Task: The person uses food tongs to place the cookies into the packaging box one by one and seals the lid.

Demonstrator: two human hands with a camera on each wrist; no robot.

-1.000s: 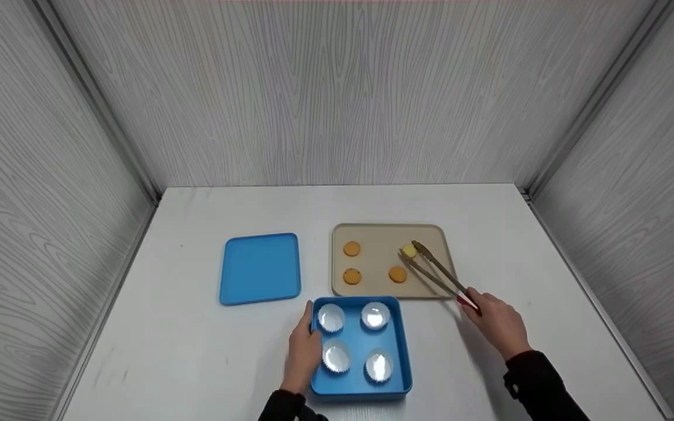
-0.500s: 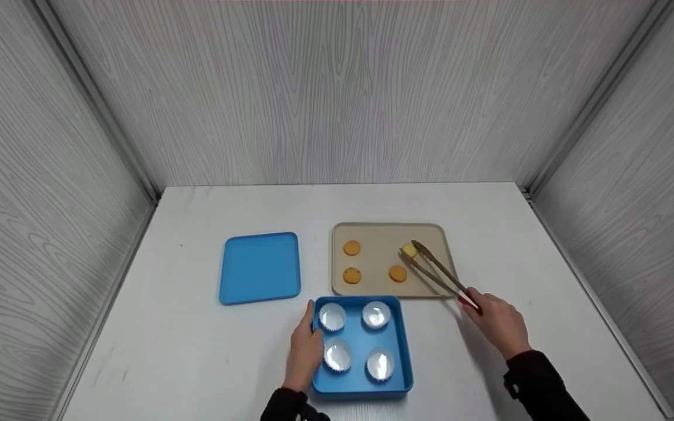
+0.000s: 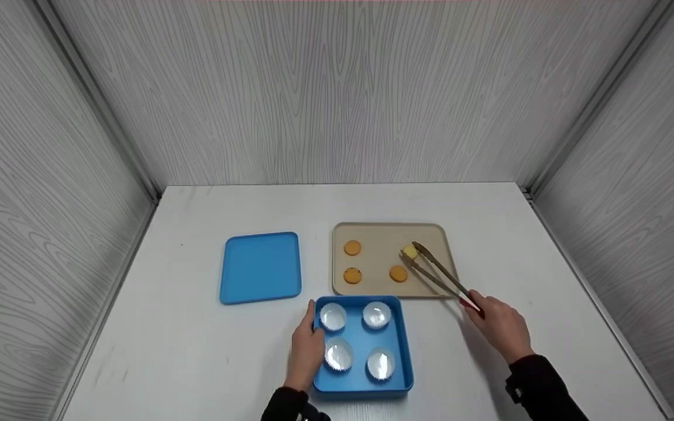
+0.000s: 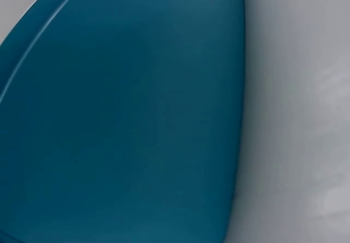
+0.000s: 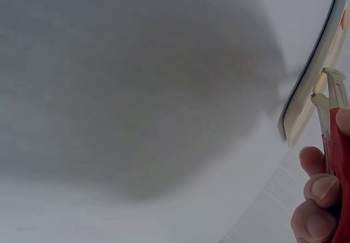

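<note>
Nothing moved, tongs (image 3: 439,272) gripping round yellow cake (image 3: 409,252)

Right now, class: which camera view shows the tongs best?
The head view: the tongs show whole, tips around a yellow piece. The right wrist view shows only their red handle in the right hand; the left wrist view shows none.
</note>
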